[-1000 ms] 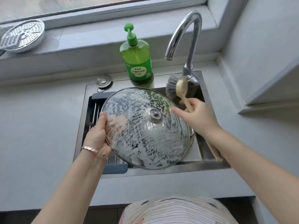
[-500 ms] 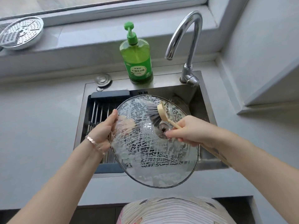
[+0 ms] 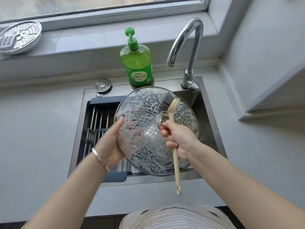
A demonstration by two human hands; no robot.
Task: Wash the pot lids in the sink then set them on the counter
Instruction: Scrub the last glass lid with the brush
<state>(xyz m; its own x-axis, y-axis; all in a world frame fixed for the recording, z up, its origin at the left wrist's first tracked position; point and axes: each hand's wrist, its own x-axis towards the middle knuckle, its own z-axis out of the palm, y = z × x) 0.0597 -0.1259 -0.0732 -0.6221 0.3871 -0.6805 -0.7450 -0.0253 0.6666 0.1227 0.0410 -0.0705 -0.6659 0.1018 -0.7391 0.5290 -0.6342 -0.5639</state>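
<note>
A large glass pot lid [image 3: 148,146], streaked with white soap foam, is held tilted over the steel sink [image 3: 209,123]. My left hand [image 3: 113,142] grips its left rim, thumb on the upper face and fingers seen through the glass. My right hand [image 3: 179,141] grips the wooden handle of a dish brush [image 3: 171,113]. Its dark bristles press on the lid's upper right part. The lid's centre knob is mostly hidden behind my right fingers.
A green dish-soap pump bottle [image 3: 137,63] stands behind the sink beside the chrome faucet [image 3: 188,52]. A drying rack [image 3: 97,123] fills the sink's left half. A perforated metal steamer plate [image 3: 18,37] lies on the window sill. Grey counter [image 3: 36,129] lies on both sides.
The lid has moved back up over the sink and tilted. The brush has swept from the lid's centre to its upper right, and my right hand now holds the handle more upright.
</note>
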